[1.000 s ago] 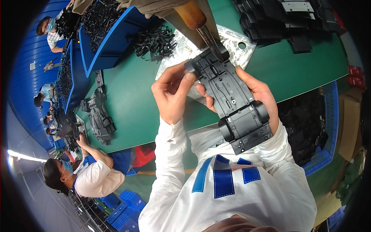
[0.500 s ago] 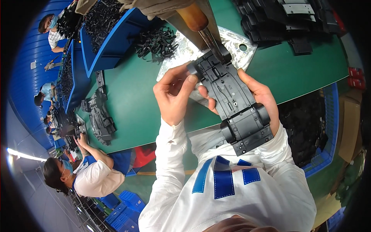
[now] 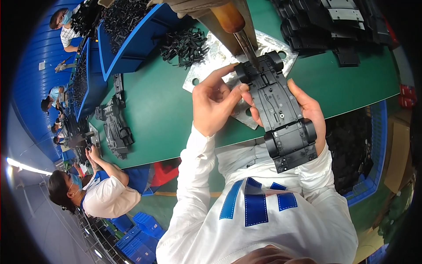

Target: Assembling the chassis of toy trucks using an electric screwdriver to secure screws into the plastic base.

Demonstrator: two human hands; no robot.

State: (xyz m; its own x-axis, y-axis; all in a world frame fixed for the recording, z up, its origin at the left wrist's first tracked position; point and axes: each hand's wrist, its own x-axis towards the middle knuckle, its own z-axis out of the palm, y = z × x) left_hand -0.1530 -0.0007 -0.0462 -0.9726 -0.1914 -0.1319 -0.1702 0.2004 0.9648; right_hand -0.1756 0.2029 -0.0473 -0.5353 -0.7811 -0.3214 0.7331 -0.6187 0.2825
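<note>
A black moulded plastic chassis (image 3: 274,103) with rounded wheel arches is tilted over the front edge of the green table. My right hand (image 3: 310,108) grips its right side, with fingertips showing from beneath at the left edge. Beside the upper left wheel arch, my left hand (image 3: 211,103) is closed, its index finger and thumb against the chassis. A tool with an amber handle (image 3: 229,17) and a metal shaft reaches down from above; its tip meets or nearly meets the chassis between the upper arches. Behind it stands a metal post (image 3: 246,33) on a silvery plate (image 3: 193,72).
Small black parts lie heaped on the table (image 3: 154,108) and in a blue bin (image 3: 107,66). Black chassis pieces lie at left (image 3: 116,130) and stacked at upper right (image 3: 327,26). A blue crate (image 3: 380,145) stands lower right. A masked co-worker (image 3: 110,189) works at left.
The chassis has shifted right relative to the tool, whose tip has gone from its upper right corner to between the upper wheel arches. My hands have moved right with it.
</note>
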